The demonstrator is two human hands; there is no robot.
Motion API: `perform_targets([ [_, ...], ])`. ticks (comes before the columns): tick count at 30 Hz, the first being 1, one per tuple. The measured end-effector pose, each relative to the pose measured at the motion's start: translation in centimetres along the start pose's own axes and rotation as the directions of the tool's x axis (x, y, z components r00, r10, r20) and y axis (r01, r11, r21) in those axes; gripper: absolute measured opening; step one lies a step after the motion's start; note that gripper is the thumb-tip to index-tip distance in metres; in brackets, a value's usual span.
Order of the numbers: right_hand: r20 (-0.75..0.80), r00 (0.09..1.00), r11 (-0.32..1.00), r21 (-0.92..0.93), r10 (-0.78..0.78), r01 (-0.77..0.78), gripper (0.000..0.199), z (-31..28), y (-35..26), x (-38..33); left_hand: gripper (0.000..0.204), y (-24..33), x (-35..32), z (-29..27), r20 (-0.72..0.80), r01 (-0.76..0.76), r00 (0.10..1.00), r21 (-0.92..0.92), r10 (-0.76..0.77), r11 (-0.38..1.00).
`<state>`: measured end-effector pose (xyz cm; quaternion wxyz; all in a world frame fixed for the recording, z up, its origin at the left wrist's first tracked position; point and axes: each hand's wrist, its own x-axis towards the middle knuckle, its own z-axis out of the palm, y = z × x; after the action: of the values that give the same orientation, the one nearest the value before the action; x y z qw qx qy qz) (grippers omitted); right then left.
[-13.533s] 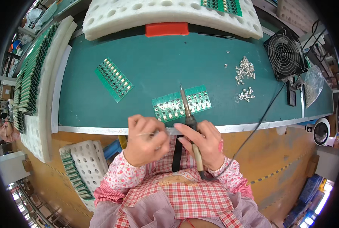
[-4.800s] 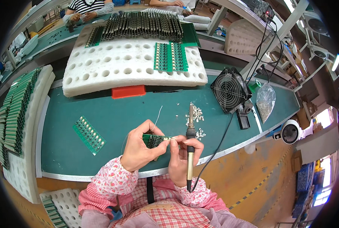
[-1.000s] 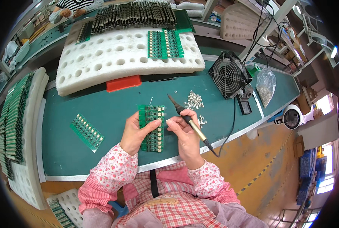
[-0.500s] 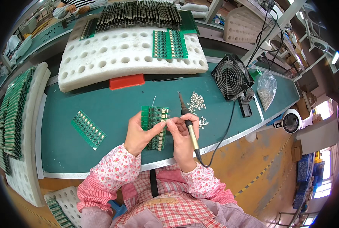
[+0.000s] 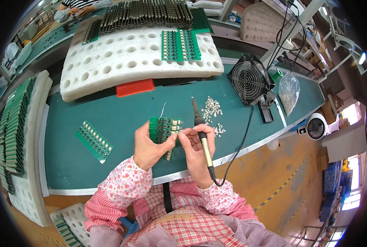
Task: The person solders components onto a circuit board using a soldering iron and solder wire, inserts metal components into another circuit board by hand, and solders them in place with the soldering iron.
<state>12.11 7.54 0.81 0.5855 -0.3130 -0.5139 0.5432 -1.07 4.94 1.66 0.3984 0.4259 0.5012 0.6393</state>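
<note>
Near the front of the green bench my left hand (image 5: 148, 146) grips a green circuit board (image 5: 160, 128) by its left side, thumb across its face. Small white parts line the board's right edge. A soldering iron (image 5: 206, 150) rests across my right hand (image 5: 197, 158), its tip pointing up and away. My right thumb and forefinger meet at the board's right edge; whether a small part is between them I cannot make out. Just beyond lies a loose pile of small silvery parts (image 5: 212, 108). A thin strand of wire (image 5: 163, 109) shows above the board.
Another circuit board (image 5: 95, 141) lies at left. A white foam block (image 5: 121, 70) bearing boards stands behind, by a red tray (image 5: 135, 88). At right are a black fan (image 5: 249, 80) and a bag of parts (image 5: 289, 94). The iron's cable (image 5: 243, 144) loops right. A co-worker's hands (image 5: 74, 11) show far off.
The board and both hands sit slightly further left in the picture, as the whole view has shifted a little. My right fingers stay at the board's right edge, iron still in hand.
</note>
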Motion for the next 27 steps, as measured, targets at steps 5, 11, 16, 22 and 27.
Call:
perform_targets([
  [5, -0.017, 0.993, 0.937, -0.335, -0.115, 0.103, 0.022, -1.6, -0.7, 1.7, 0.022, 0.3, 0.4, 0.0, -0.015, 0.068, 0.998, -0.047, -0.069, 0.997],
  [11, 0.098, 0.958, 0.486, -0.845, -0.268, 0.222, 0.025, -9.1, -1.2, 4.3, 0.031, -0.2, 0.8, -0.8, 0.054, 0.277, 0.961, -0.132, -0.272, 0.952],
  [16, 0.296, 0.916, 0.375, -0.843, -0.271, 0.384, 0.025, -9.5, -0.8, 5.0, 0.033, -0.3, 0.8, -0.7, 0.071, 0.292, 0.956, -0.127, -0.285, 0.948],
  [22, 0.433, 0.871, 0.120, -0.876, -0.234, 0.467, 0.020, -8.3, -0.1, 5.8, 0.032, -0.7, 0.7, -0.7, 0.061, 0.272, 0.962, -0.122, -0.266, 0.955],
  [27, 0.358, 0.896, 0.295, -0.855, -0.262, 0.427, 0.019, -7.6, -0.2, 5.1, 0.031, -0.8, 0.9, -0.5, 0.046, 0.264, 0.965, -0.167, -0.260, 0.950],
])
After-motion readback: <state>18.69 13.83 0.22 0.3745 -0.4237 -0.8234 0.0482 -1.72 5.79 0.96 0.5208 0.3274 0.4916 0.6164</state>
